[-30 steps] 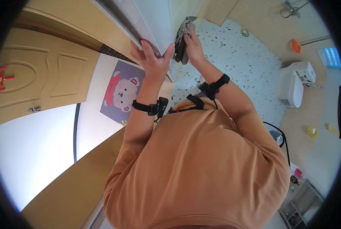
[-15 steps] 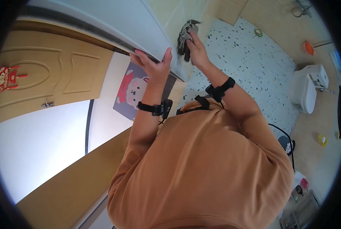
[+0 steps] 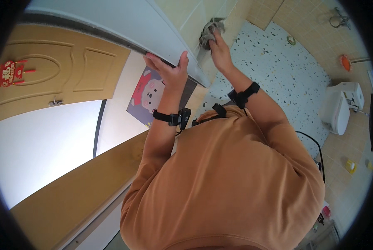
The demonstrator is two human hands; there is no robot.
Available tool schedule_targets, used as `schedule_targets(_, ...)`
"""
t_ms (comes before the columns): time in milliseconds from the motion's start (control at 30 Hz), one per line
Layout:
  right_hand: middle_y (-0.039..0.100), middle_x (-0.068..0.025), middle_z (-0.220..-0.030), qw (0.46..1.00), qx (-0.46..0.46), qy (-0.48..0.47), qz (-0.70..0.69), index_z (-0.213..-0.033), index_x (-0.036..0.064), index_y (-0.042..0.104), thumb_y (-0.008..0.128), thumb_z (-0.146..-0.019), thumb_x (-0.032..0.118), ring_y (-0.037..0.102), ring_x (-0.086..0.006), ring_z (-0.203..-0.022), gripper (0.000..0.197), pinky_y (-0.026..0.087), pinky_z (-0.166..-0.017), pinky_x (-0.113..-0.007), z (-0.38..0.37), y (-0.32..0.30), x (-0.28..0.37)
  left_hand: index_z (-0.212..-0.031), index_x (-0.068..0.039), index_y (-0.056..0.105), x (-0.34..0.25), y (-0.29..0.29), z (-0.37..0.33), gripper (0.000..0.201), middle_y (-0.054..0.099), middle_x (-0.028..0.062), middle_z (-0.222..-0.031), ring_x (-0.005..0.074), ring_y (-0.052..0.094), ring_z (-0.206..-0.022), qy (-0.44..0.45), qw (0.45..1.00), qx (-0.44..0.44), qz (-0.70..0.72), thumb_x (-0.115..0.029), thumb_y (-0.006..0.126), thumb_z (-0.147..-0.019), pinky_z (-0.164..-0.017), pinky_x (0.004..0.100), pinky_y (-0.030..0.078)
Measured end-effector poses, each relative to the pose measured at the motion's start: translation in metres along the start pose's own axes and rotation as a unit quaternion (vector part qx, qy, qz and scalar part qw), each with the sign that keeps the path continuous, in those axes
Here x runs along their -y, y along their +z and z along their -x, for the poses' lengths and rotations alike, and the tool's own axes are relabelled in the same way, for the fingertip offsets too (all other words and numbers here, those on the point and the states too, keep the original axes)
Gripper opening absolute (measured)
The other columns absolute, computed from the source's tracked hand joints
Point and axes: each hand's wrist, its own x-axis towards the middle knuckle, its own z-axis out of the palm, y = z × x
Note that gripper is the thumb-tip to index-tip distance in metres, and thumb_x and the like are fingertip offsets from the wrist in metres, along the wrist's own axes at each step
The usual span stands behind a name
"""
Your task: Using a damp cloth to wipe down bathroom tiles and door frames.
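Right hand [image 3: 219, 52] clamped on grey rag [image 3: 209, 31] against tiled wall [image 3: 186, 16], one o'clock; left hand [image 3: 169, 71] grips door edge [image 3: 153, 41], eleven o'clock.

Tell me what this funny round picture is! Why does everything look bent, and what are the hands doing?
The picture comes from a camera worn on a person's head, looking down. Its very wide lens bends straight edges, so the room looks round. The big orange shape is the person's shirt. The left hand grips the edge of a white door. The right hand presses a grey rag against the tiled wall. Both wrists wear black bands. Below lies a speckled floor with a white toilet at the right. On the left you see a wooden door and a mat with a bear picture.
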Motion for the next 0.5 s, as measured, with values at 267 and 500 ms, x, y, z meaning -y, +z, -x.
schedule_targets(267, 0.048, -0.0232, -0.129, 0.997, -0.021, 0.063, -0.038, -0.131, -0.0027, 0.041, 0.047, -0.092, 0.015, 0.047, -0.0291, -0.120, 0.043, 0.033, -0.101, -0.031, -0.046, -0.013, -0.006, -0.144, -0.007, -0.010, -0.001, -0.003, -0.004, 0.110, 0.001, 0.0288, -0.142, 0.0424, 0.009, -0.130, 0.000, 1.000, 0.014, -0.017, -0.019, 0.074, -0.075, -0.103, 0.0530, 0.019)
schedule_targets(500, 0.049, -0.0239, -0.127, 0.999, -0.026, 0.004, -0.018, -0.126, -0.0043, 0.044, 0.048, -0.089, 0.011, 0.049, -0.0320, -0.117, 0.040, 0.036, -0.098, -0.033, -0.046, -0.015, -0.031, -0.143, -0.005, -0.011, -0.005, 0.000, -0.002, 0.109, 0.001, 0.0290, -0.142, 0.0428, 0.008, -0.130, -0.021, 0.999, 0.017, -0.022, -0.018, 0.073, -0.075, -0.102, 0.0545, 0.019)
